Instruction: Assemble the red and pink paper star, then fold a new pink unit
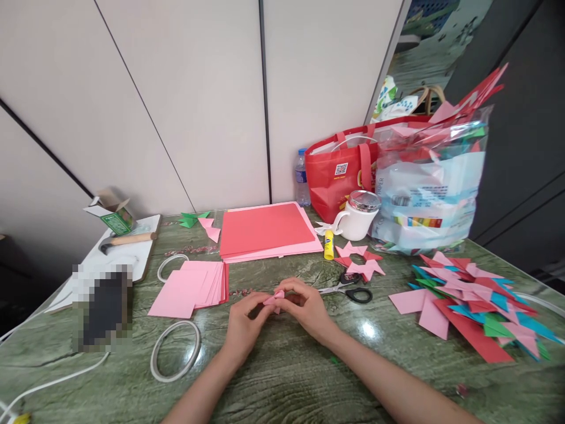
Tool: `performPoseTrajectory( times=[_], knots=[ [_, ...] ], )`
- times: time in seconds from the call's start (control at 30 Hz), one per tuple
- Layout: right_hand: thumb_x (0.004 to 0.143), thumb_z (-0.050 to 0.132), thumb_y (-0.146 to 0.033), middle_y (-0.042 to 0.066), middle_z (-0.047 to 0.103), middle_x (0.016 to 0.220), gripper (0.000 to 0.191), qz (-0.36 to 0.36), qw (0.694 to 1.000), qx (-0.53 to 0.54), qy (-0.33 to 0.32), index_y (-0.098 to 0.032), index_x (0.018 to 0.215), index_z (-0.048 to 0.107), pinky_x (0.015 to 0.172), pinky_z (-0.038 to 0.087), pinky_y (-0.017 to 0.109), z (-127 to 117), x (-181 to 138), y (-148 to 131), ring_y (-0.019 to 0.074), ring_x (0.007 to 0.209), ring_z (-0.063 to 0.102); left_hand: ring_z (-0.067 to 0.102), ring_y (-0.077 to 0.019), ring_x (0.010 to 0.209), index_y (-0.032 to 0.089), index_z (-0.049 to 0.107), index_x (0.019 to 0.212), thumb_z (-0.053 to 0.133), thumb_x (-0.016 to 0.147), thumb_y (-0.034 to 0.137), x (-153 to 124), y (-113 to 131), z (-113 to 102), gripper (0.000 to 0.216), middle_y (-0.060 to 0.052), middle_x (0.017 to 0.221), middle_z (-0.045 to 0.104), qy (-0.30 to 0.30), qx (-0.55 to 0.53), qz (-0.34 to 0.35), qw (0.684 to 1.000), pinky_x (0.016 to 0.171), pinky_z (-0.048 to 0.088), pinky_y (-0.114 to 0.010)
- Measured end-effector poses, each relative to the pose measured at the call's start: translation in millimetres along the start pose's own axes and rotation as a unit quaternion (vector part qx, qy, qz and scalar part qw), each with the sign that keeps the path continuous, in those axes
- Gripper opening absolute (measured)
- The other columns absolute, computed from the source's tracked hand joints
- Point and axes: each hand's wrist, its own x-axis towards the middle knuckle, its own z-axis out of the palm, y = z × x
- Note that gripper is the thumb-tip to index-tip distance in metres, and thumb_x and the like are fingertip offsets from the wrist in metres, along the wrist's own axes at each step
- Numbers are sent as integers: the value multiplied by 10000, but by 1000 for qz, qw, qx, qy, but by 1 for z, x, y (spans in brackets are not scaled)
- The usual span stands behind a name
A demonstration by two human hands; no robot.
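Note:
Between both hands is a small folded piece of pink paper (274, 299), held low over the table. My left hand (245, 323) pinches its left side between thumb and fingers. On the right side, my right hand (306, 306) grips it the same way, covering much of it. Just behind my right hand lie black-handled scissors (358, 294), blades pointing left. A stack of pink paper squares (189, 288), with red ones at its right edge, rests left of my left hand. Farther back lies a pile of red and pink sheets (266, 231).
A tape roll (175, 352) lies at front left, a hammer (128, 239) behind it. A yellow glue stick (329, 245), a white mug (358, 218) and a pink-red paper star ring (369, 268) stand back right. Folded paper pieces (479, 294) heap at right, before a plastic bag (428, 194).

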Motion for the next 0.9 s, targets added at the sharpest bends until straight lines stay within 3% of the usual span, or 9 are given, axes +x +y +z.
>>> performPoseTrajectory(
  times=[0.23, 0.53, 0.67, 0.9],
  knots=[
    [699, 700, -392, 32, 662, 794, 226, 11, 1000, -25, 9, -191, 802, 688, 643, 510, 256, -1, -1, -3, 162, 723, 619, 610, -161, 591, 155, 688, 755, 619, 767, 355, 1, 2, 1, 211, -35, 668, 673, -19, -80, -65, 994, 584, 503, -258],
    [686, 713, -350, 22, 677, 713, 161, 3, 999, -17, 45, -191, 681, 690, 645, 477, 257, -2, 1, -2, 161, 690, 605, 601, -135, 563, 152, 673, 766, 643, 726, 308, 1, 3, 1, 164, -6, 630, 648, -23, -110, -78, 991, 573, 509, -241],
    [691, 701, -380, 1, 639, 640, 226, 23, 999, -4, 40, -178, 611, 639, 566, 464, 238, -2, 1, -2, 131, 588, 567, 610, -133, 538, 149, 615, 769, 612, 750, 332, 0, 5, 3, 185, -7, 634, 648, -50, -120, -105, 986, 547, 501, -241],
    [686, 691, -446, -8, 628, 578, 277, 73, 996, 29, 32, -172, 699, 652, 528, 491, 246, -2, 4, -3, 128, 526, 572, 511, -86, 384, 139, 548, 821, 583, 775, 387, -1, 7, 3, 255, 1, 564, 625, -78, -140, -131, 978, 405, 416, -196]
  ],
)
